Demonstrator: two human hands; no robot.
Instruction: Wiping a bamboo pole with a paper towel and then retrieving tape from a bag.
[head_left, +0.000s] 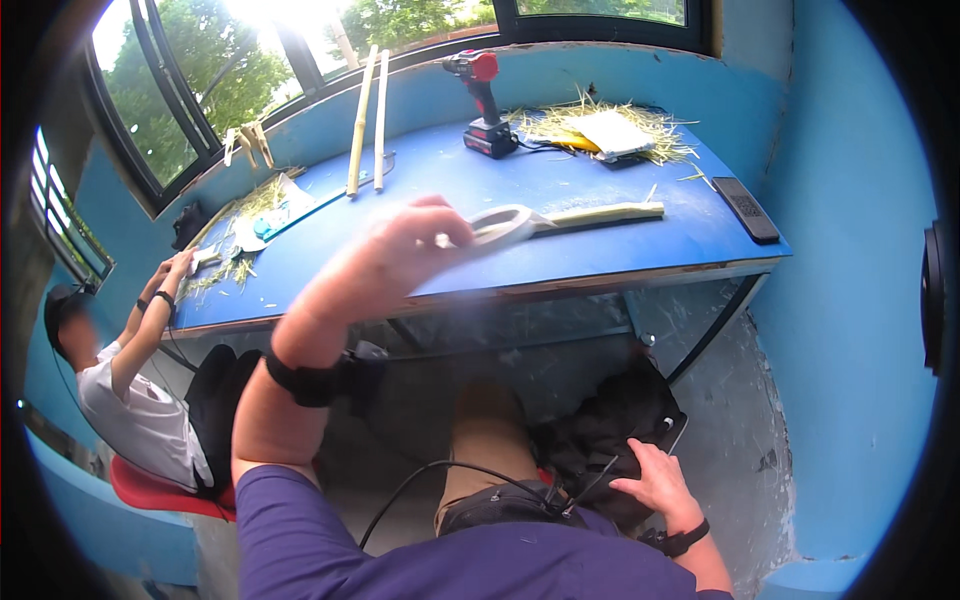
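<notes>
My left hand (405, 245) is raised over the near edge of the blue table (520, 190), its fingers closed on a white roll of tape (505, 222). A pale split bamboo strip (600, 214) lies on the table just right of the roll. My right hand (655, 480) is low by my lap, fingers spread, resting on a black bag (605, 425) under the table. A black band wraps each wrist.
A red-and-black cordless drill (483, 105) stands at the back, beside a flat white pad (612, 132) on bamboo shavings. Two bamboo sticks (366, 118) lean near the window. A black remote (746, 209) lies at the right edge. Another person (140, 390) sits at the left.
</notes>
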